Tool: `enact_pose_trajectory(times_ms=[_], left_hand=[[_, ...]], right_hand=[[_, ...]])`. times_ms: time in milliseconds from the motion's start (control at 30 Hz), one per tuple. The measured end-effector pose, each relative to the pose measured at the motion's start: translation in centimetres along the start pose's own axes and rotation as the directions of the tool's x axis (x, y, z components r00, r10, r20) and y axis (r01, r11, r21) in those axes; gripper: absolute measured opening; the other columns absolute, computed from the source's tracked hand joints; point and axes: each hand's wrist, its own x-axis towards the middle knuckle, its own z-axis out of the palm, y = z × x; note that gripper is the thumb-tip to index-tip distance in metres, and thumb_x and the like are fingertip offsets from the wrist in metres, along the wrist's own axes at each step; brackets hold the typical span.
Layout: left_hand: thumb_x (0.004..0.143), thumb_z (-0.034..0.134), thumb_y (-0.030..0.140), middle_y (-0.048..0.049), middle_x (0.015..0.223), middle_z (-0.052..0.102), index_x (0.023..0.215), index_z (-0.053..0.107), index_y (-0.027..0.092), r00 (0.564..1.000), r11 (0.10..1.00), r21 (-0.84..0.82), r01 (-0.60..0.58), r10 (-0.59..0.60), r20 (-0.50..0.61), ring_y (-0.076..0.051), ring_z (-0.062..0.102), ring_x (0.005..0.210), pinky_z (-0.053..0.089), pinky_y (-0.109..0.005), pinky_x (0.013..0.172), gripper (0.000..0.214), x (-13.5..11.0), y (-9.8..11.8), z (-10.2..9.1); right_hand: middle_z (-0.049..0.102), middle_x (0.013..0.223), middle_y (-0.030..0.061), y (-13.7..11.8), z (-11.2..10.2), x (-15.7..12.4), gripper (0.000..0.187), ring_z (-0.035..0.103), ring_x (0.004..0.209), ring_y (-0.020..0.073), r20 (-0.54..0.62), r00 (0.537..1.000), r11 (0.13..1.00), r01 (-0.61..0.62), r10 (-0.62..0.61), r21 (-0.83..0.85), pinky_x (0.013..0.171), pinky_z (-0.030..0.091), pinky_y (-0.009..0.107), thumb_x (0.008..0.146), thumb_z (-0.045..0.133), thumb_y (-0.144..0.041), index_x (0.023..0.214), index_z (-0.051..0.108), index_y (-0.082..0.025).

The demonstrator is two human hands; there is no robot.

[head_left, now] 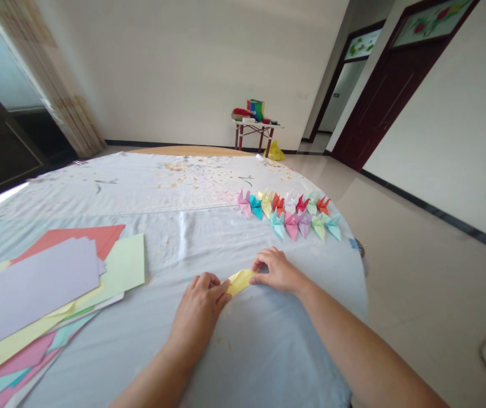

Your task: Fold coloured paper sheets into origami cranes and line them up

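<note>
A small folded yellow paper [240,280] lies on the light cloth of the round table [175,238], pinned between both hands. My left hand [198,309] pinches its near-left end with curled fingers. Its far-right end is pressed down by the bent fingers of my right hand [276,271]. Most of the paper is hidden under the fingers.
Several folded paper cranes [288,213] in many colours stand in two rows beyond my right hand. A stack of coloured paper sheets [43,294] lies at the left. The table edge [359,266] drops off to the right onto tiled floor. A small red-legged table [255,129] stands by the far wall.
</note>
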Motion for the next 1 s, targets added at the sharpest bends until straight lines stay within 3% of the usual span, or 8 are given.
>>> enact_pose_trajectory(times_ms=[233,367,467,533,633,767,900,1000], left_hand=[[0.083,0.045,0.031,-0.0056,0.088,0.055,0.105,0.063,0.031,0.998,0.998,-0.026,-0.058,0.057,-0.012,-0.019,0.05,0.081,0.042,-0.033,0.076,0.028,0.2,-0.2,0.1],[0.083,0.045,0.032,-0.0064,0.09,0.054,0.106,0.062,0.029,0.998,0.998,-0.019,-0.055,0.054,-0.025,-0.02,0.05,0.084,0.041,-0.034,0.078,0.029,-0.1,-0.2,0.3],[0.083,0.044,0.034,-0.0068,0.092,0.055,0.103,0.062,0.026,0.999,0.997,-0.055,-0.052,0.051,-0.014,-0.021,0.051,0.086,0.04,-0.034,0.08,0.029,0.0,-0.3,-0.1],[0.083,0.04,0.037,-0.0064,0.092,0.057,0.102,0.062,0.025,0.999,0.992,-0.127,-0.017,0.02,0.027,-0.02,0.052,0.087,0.039,-0.032,0.08,0.031,0.4,-0.4,-0.6],[0.082,0.039,0.039,-0.0051,0.086,0.06,0.101,0.06,0.021,0.986,0.964,-0.231,0.135,-0.107,0.13,-0.018,0.055,0.08,0.039,-0.029,0.072,0.034,1.6,-0.7,-1.5],[0.071,0.051,0.036,0.0001,0.065,0.058,0.075,0.064,0.019,0.968,0.951,-0.252,0.18,-0.125,0.219,-0.015,0.051,0.062,0.034,-0.024,0.056,0.022,3.0,-1.0,-2.0],[0.064,0.056,0.032,0.0035,0.054,0.052,0.061,0.058,0.017,0.963,0.93,-0.296,0.216,-0.154,0.22,-0.012,0.044,0.053,0.029,-0.023,0.049,0.015,3.3,-1.2,-1.8],[0.069,0.052,0.037,0.0038,0.056,0.051,0.066,0.055,0.017,0.967,0.906,-0.349,0.241,-0.191,0.17,-0.011,0.044,0.053,0.03,-0.022,0.049,0.02,2.6,-1.4,-1.6]], right_hand=[[0.06,0.078,0.0007,0.3,-0.3,0.0,0.023,0.049,0.083,0.0168,-0.008,0.997,0.997,0.074,-0.074,0.017,0.075,0.032,0.029,0.067,0.068,-0.04,0.08,0.064,-0.021],[0.059,0.09,0.0035,-0.2,-0.2,0.0,0.043,0.046,0.091,0.0196,-0.052,0.991,0.992,0.123,-0.123,-0.008,0.079,0.033,0.032,0.065,0.067,-0.049,0.098,0.061,-0.023],[0.057,0.093,0.0041,-0.6,0.0,0.3,0.045,0.044,0.095,0.0216,0.004,0.989,0.986,0.149,-0.15,-0.079,0.081,0.032,0.033,0.061,0.07,-0.05,0.099,0.062,-0.026],[0.057,0.092,0.0039,-0.8,0.0,0.7,0.041,0.043,0.094,0.0217,0.052,0.986,0.981,0.162,-0.157,-0.104,0.081,0.031,0.034,0.062,0.069,-0.049,0.096,0.064,-0.027],[0.057,0.089,0.003,-0.9,0.0,1.2,0.038,0.044,0.093,0.0217,0.094,0.977,0.973,0.2,-0.19,-0.118,0.081,0.03,0.035,0.063,0.069,-0.048,0.096,0.064,-0.028],[0.058,0.088,0.0022,-1.3,-0.1,1.9,0.038,0.044,0.094,0.0222,0.124,0.964,0.962,0.249,-0.234,-0.116,0.082,0.03,0.036,0.061,0.072,-0.043,0.095,0.064,-0.028],[0.059,0.092,0.0025,-2.1,0.0,2.9,0.038,0.045,0.096,0.0223,0.137,0.944,0.948,0.311,-0.301,-0.063,0.085,0.031,0.037,0.061,0.074,-0.035,0.097,0.064,-0.027],[0.058,0.098,0.0039,-2.7,0.5,3.6,0.045,0.048,0.093,0.0191,0.045,0.936,0.933,0.344,-0.35,0.106,0.085,0.035,0.035,0.062,0.072,-0.032,0.105,0.06,-0.024]])
